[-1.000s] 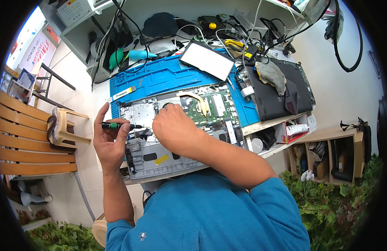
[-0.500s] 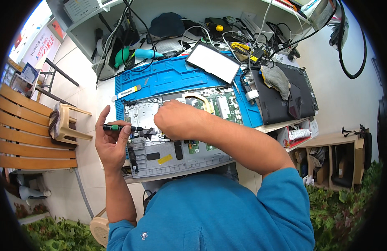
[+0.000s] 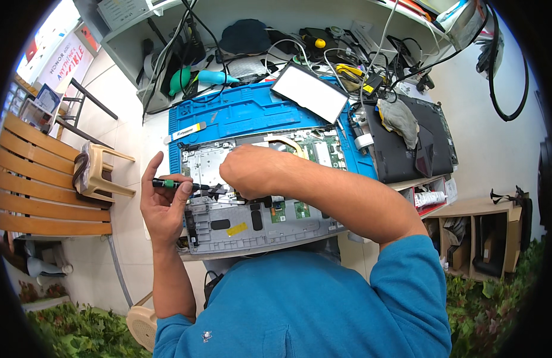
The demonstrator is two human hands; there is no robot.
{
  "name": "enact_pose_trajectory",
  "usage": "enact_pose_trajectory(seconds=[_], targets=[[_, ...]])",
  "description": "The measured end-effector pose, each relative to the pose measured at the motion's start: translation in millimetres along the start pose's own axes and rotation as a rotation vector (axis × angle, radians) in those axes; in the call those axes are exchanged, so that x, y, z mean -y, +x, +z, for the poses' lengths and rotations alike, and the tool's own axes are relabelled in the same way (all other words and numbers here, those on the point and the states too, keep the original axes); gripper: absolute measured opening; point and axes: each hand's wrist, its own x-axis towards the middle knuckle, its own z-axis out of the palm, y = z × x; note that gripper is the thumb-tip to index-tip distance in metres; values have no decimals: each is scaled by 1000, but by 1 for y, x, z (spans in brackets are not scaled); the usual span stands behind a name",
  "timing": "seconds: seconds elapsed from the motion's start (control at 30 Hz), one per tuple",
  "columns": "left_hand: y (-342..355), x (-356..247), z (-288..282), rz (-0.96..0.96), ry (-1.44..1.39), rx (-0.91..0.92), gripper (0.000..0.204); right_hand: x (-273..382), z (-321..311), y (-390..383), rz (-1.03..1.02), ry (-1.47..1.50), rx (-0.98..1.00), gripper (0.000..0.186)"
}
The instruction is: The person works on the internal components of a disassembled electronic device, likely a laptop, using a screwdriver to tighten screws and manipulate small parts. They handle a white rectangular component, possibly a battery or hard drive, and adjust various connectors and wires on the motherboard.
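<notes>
An opened grey laptop chassis (image 3: 270, 235), with green circuit boards and a copper-coloured heat pipe, lies on the bench at the front of a blue repair mat (image 3: 228, 113). My left hand (image 3: 165, 212), at the chassis's left edge, grips a black-and-green screwdriver (image 3: 199, 187) that points rightward over the laptop; its index finger sticks up. My right hand (image 3: 249, 170) is curled over the middle of the laptop, just right of the screwdriver. Its fingertips, and whatever they hold, are hidden behind the back of the hand.
A white panel (image 3: 309, 92) lies on the mat. A dark laptop (image 3: 431, 155) with a grey cloth (image 3: 398, 122) on it sits at the right. Tangled cables, a cap (image 3: 243, 37) and tools crowd the back. A wooden bench (image 3: 49, 179) and plastic stool (image 3: 103, 170) stand left.
My right elbow has swung out and up to the right, and that hand sits slightly further left over the laptop. The screwdriver remains in my left hand. The view has shifted slightly.
</notes>
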Motion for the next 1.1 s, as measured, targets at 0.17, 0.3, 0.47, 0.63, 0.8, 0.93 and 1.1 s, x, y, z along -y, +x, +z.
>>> enact_pose_trajectory(seconds=[0.17,0.3,0.47,0.63,0.8,0.93,1.1], targets=[[0,-3,1,-8,-17,1,75,1,12,-7,-13,-61,-182,9],[1,-4,3,-5,-20,10,75,15,21,-13,11,-150,-232,11],[0,-4,4,8,-10,13,75,30,26,-17,54,-206,-229,9],[-1,-4,0,-1,-34,12,75,34,24,-20,98,-189,-219,10],[0,-6,3,0,-24,13,75,34,28,-18,184,-152,-260,11],[-1,-3,1,-10,-36,14,76,31,30,-13,192,-134,-217,11],[-3,-2,0,-24,-31,12,77,24,29,-14,160,-89,-215,10]])
